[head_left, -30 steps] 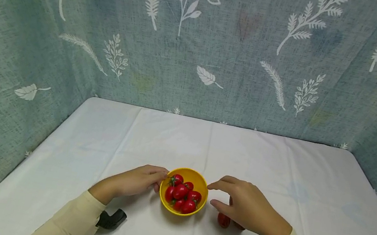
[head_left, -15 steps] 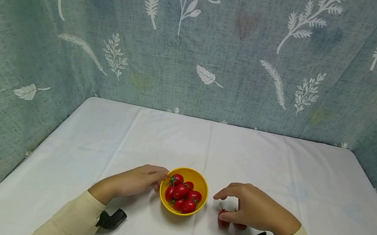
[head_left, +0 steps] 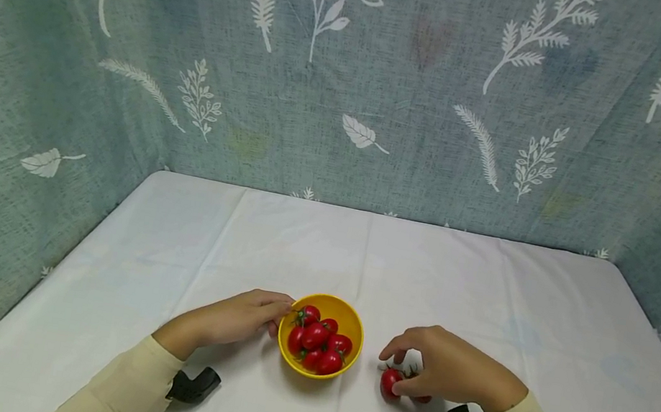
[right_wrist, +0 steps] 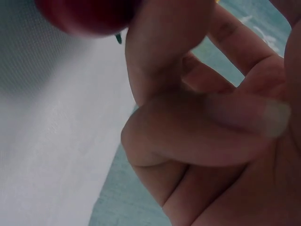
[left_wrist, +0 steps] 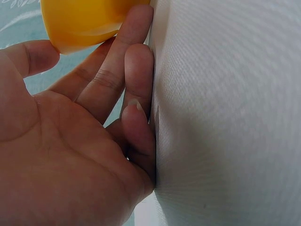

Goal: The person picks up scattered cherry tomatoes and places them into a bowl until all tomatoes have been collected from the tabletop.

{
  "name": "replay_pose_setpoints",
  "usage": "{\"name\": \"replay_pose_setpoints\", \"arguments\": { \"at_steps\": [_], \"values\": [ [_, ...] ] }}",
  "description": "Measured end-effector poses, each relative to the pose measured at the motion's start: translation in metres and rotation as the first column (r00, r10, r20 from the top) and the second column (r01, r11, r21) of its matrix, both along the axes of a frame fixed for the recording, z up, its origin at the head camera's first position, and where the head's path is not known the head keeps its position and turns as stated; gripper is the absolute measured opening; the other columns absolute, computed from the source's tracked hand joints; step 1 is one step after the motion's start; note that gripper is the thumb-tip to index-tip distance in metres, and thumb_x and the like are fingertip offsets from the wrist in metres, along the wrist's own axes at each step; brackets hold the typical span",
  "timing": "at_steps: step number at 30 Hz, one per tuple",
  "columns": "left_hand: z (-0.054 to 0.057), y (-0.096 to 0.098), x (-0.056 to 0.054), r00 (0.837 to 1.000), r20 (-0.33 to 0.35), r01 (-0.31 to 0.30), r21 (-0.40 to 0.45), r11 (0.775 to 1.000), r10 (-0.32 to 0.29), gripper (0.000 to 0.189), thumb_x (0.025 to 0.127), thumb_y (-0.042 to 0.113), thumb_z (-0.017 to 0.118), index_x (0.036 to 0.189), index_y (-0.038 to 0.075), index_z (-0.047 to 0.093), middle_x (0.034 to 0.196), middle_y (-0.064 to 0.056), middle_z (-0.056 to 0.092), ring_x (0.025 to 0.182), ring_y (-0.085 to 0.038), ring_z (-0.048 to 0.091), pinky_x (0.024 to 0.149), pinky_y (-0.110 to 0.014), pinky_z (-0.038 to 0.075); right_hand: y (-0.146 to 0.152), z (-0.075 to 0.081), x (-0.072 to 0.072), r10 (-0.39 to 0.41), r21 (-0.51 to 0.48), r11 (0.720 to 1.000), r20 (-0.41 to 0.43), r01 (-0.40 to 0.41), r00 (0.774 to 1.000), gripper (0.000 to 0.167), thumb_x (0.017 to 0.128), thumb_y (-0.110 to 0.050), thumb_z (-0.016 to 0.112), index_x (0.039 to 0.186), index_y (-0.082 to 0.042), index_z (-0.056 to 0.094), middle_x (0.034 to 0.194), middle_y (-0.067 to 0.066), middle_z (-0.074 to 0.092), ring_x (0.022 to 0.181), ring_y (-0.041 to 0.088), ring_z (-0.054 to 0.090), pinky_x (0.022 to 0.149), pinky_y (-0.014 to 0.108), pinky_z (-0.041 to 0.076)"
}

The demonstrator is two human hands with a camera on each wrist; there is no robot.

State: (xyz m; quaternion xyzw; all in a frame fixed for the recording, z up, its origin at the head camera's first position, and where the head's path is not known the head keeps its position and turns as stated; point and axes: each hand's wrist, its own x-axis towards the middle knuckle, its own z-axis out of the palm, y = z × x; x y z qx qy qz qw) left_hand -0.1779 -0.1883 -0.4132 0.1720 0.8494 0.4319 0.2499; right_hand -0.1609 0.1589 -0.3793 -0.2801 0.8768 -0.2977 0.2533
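Observation:
A yellow bowl (head_left: 348, 363) holds several red tomatoes (head_left: 315, 335) with green stems. My left hand (head_left: 239, 320) holds the bowl's left side, thumb at the rim. In the left wrist view, its longer fingers (left_wrist: 101, 82) reach along the bowl wall (left_wrist: 82, 21) close to the cloth, the others bent. To the bowl's right, my right hand (head_left: 449, 369) hovers over loose tomatoes. Its thumb overlaps the nearest tomato (head_left: 389, 383), while the index fingertip is bent just above it. Another tomato (head_left: 423, 399) is mostly hidden under the hand. In the right wrist view, a tomato (right_wrist: 87, 16) shows beside bent fingers.
White cloth (head_left: 323, 248) covers the table. Green-grey leaf-patterned fabric (head_left: 427, 98) walls it in at the back and both sides. Black straps (head_left: 195, 385) sit at both wrists, by cream sleeves.
My right hand has drawn away from the bowl's right rim, rightward and down to the loose tomatoes, with its fingers bending more. The left hand and the bowl have stayed in place.

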Motion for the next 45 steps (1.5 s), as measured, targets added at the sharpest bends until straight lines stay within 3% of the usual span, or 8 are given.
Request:
{"name": "replay_pose_setpoints", "arguments": {
  "at_steps": [4,11,18,29,39,45],
  "values": [
    [-0.0001,0.0003,0.0001,1.000,0.003,0.001,0.006,1.000,-0.001,0.038,0.108,0.034,0.038,0.126,0.012,0.063,0.088,-0.002,0.063,0.091,-0.019,0.056,0.083,-0.035,0.039,-0.0020,-0.0032,0.0002,-0.008,0.014,1.000,0.008,0.008,1.000,0.028,0.081,-0.018,0.082,0.108,-0.021,0.073,0.100,-0.005,0.064,0.063,0.009,0.062,0.059,0.026,0.055],
    [0.0003,0.0005,0.0004,1.000,0.003,-0.007,0.000,1.000,0.007,0.038,0.108,0.034,0.038,0.126,0.012,0.063,0.088,-0.002,0.063,0.091,-0.019,0.055,0.081,-0.034,0.039,-0.0040,-0.0043,0.0002,-0.009,0.057,0.998,-0.022,0.010,1.000,0.028,0.080,-0.019,0.083,0.106,-0.024,0.074,0.103,-0.008,0.064,0.075,0.009,0.059,0.062,0.024,0.053],
    [0.0005,0.0002,0.0007,1.000,-0.003,0.001,0.003,1.000,-0.001,0.038,0.108,0.033,0.038,0.125,0.012,0.064,0.087,-0.002,0.062,0.090,-0.019,0.055,0.080,-0.032,0.039,-0.0051,-0.0048,0.0001,-0.012,0.043,0.999,-0.017,0.013,1.000,0.028,0.080,-0.017,0.083,0.106,-0.023,0.073,0.104,-0.004,0.065,0.058,0.008,0.061,0.057,0.025,0.053],
    [0.0005,0.0003,0.0008,1.000,-0.008,0.003,-0.001,1.000,-0.003,0.038,0.108,0.033,0.037,0.126,0.012,0.063,0.088,-0.001,0.063,0.090,-0.019,0.056,0.082,-0.033,0.040,-0.0055,-0.0064,0.0005,-0.020,0.039,0.999,0.018,0.019,1.000,0.030,0.080,-0.017,0.084,0.107,-0.022,0.072,0.096,-0.004,0.063,0.058,0.010,0.063,0.055,0.027,0.054],
    [0.0015,0.0001,0.0009,1.000,0.000,0.005,0.006,1.000,-0.005,0.038,0.108,0.034,0.038,0.125,0.012,0.064,0.088,-0.002,0.062,0.091,-0.019,0.055,0.081,-0.034,0.039,-0.0053,-0.0045,-0.0002,0.000,0.073,0.997,-0.051,0.004,0.999,0.027,0.079,-0.020,0.084,0.103,-0.026,0.072,0.092,-0.011,0.063,0.077,0.010,0.058,0.059,0.025,0.052],
    [-0.0001,-0.0005,0.0002,1.000,0.007,0.002,0.012,1.000,-0.002,0.038,0.108,0.035,0.038,0.124,0.012,0.064,0.088,-0.003,0.062,0.091,-0.019,0.055,0.081,-0.034,0.039,-0.0047,-0.0030,-0.0016,0.011,0.096,0.995,-0.117,0.000,0.993,0.027,0.079,-0.023,0.085,0.102,-0.027,0.072,0.097,-0.018,0.066,0.087,0.010,0.058,0.072,0.025,0.050]
  ]
}}
